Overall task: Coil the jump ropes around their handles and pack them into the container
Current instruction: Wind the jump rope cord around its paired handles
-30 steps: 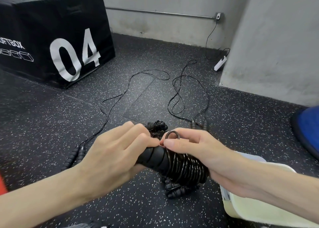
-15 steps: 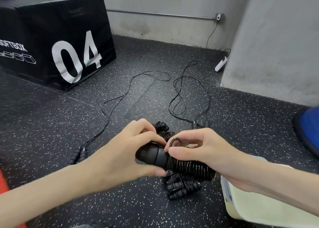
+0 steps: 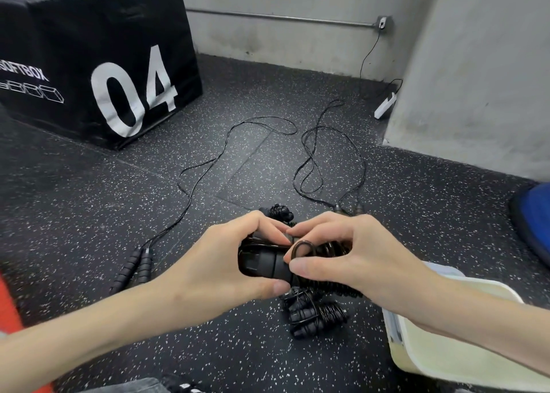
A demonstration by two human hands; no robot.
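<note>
I hold a black jump rope bundle (image 3: 262, 263) above the floor, its cord wound round the paired handles. My left hand (image 3: 220, 261) grips the bare handle end. My right hand (image 3: 351, 255) pinches a small loop of cord (image 3: 302, 248) at the coil. Below them lies a coiled rope bundle (image 3: 315, 313), and another coiled one (image 3: 279, 212) shows just beyond my fingers. Two uncoiled ropes lie stretched out: one with handles (image 3: 134, 269) at left, one with its cord (image 3: 312, 166) looped ahead. The cream container (image 3: 446, 360) sits at lower right under my right forearm.
A black soft box (image 3: 98, 65) marked 04 stands at the back left. A grey wall corner (image 3: 476, 80) rises at right with a white power strip (image 3: 385, 105) beside it. A blue object (image 3: 532, 214) lies at the right edge, something red (image 3: 9, 309) at left.
The bundle has tilted more level and both hands have drawn closer together. My right hand has shifted its pinch on the cord loop toward the bare handle end.
</note>
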